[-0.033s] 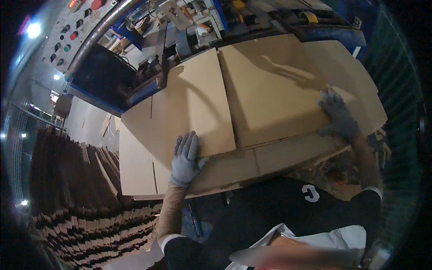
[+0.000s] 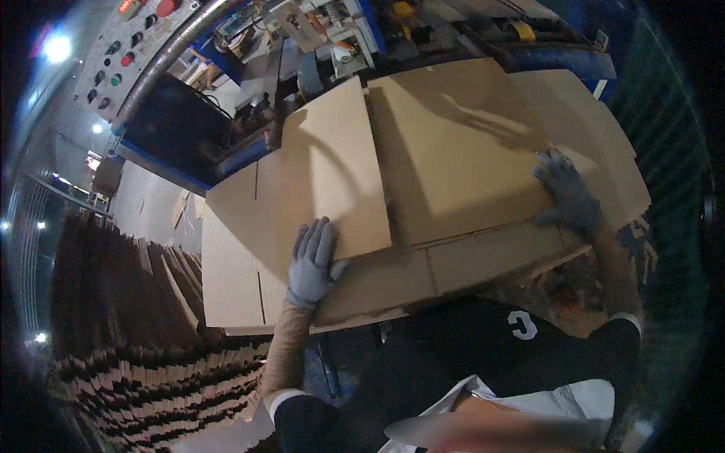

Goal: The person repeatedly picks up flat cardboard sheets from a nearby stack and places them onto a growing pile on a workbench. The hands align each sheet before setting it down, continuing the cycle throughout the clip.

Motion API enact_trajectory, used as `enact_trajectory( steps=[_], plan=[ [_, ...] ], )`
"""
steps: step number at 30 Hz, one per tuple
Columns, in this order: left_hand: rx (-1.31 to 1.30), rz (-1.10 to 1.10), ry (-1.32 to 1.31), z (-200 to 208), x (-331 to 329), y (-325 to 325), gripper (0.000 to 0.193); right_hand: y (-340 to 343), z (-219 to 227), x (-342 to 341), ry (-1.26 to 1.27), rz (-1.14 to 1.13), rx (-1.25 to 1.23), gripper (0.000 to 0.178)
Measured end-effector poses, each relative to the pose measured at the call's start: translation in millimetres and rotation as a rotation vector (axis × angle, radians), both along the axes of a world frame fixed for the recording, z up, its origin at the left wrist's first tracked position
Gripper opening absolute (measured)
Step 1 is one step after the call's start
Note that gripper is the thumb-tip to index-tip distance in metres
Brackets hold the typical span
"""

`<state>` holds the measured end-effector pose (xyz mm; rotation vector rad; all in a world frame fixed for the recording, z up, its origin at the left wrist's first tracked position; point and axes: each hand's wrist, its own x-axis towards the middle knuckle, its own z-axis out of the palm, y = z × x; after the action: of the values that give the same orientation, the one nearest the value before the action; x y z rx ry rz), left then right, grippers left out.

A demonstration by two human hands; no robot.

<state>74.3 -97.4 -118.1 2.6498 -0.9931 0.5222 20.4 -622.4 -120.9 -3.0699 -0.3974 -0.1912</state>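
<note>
My left hand (image 2: 311, 266), in a grey glove, lies flat with fingers stretched on the near edge of a narrow cardboard flap (image 2: 332, 166). My right hand (image 2: 570, 195), also gloved, rests with fingers apart at the near right corner of a wider brown cardboard panel (image 2: 453, 151). A dark gap runs between the flap and the panel. Both lie over a larger flat cardboard sheet (image 2: 234, 249), which shows a slot and crease lines along its near side. Shadows fall across the panels.
Beyond the cardboard stands a blue machine (image 2: 170, 136) with metal parts, and a grey control panel (image 2: 124, 64) with buttons at the far left. Tall stacks of cardboard (image 2: 128, 302) stand on the left. Green mesh (image 2: 664, 151) borders the right side.
The narrow flap's right edge has shifted slightly left, and the gap beside the wider panel looks a little wider. Both hands stay nearly where they were.
</note>
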Motion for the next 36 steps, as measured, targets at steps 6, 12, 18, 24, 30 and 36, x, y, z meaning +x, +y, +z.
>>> enact_trajectory(
  steps=[6, 12, 18, 24, 30, 36],
  plan=[
    [0.021, 0.063, -0.154, -13, 69, 10, 0.071, 9, 15, 60, 0.116, 0.036, 0.124, 0.086],
    [0.063, 0.184, -0.194, -4, 151, -39, 0.059, -10, -6, 142, -0.024, -0.026, 0.283, 0.060],
    [0.043, 0.555, -0.150, 19, 145, -51, 0.074, -16, -44, 165, -0.322, -0.059, -0.028, 0.057],
    [-0.347, 1.377, -0.179, -6, -33, 69, 0.088, -153, -92, -32, -0.240, -0.446, -0.015, 0.051],
    [-0.585, 1.584, 0.310, -29, -86, 115, 0.093, -234, -141, -107, -0.112, -0.687, 0.087, 0.043],
    [-0.639, 1.579, 0.114, -28, -81, 116, 0.078, -254, -152, -83, -0.367, -0.864, 0.398, 0.056]
  ],
)
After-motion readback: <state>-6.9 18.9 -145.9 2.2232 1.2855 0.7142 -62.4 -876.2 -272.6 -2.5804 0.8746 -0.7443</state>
